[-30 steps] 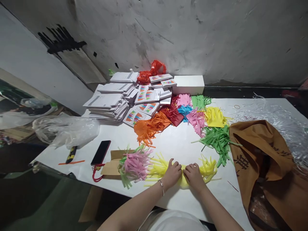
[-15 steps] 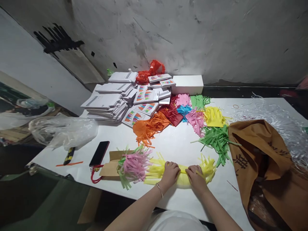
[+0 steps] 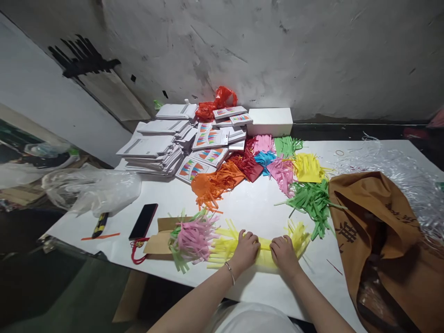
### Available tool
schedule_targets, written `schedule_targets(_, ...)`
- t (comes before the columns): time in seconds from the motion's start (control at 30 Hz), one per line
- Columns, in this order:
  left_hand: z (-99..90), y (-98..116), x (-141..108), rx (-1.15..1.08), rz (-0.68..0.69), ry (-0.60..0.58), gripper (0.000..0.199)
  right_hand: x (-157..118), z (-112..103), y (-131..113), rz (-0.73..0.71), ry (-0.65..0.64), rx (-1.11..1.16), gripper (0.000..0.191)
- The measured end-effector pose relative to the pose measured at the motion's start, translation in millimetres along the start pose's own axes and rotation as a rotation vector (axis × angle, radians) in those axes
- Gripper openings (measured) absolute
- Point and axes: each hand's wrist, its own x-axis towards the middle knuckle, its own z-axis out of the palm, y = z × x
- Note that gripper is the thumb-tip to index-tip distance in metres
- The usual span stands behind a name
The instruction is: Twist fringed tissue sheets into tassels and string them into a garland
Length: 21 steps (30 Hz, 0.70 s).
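A yellow fringed paper tassel (image 3: 266,260) lies on the white table at the near side, its cut strips spreading out to left and right. My left hand (image 3: 247,247) presses and pinches its middle, fingers bent over the paper. Close beside it, my right hand (image 3: 283,252) grips the same band, with yellow strips (image 3: 299,237) fanning out past it. Both hands are closed on the paper, and the fingertips are partly hidden. Just left of the yellow strips, a pink tassel (image 3: 194,236) and green strips rest over a brown cardboard piece (image 3: 159,245).
Stacked white packets (image 3: 149,145) and a white box (image 3: 270,121) stand by the wall. Orange tassels (image 3: 215,182) and green tassels (image 3: 314,203) lie beyond my hands. A phone (image 3: 144,222) and a cutter (image 3: 100,225) are at left, a brown bag (image 3: 378,217) at right.
My right hand has shifted slightly and its fingers have curled further over the yellow paper. The strips at the right end have moved a little. My left hand stays nearly in place.
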Motion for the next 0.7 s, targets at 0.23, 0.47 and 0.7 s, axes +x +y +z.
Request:
schedule_targets(0.23,4.5,1,4,0.035,-0.026,0.02,0.012,4,-8,-4,0.107,0.004,0.004,0.022)
schedule_targets(0.47,9.2,-2,5,0.092,-0.054,0.033,0.013,12,2,-19,0.07,-0.023,-0.011,0.022)
schedule_targets(0.7,19.1,-5,7,0.165,0.002,0.03,0.016,11,14,-16,0.04,0.016,-0.027,0.022)
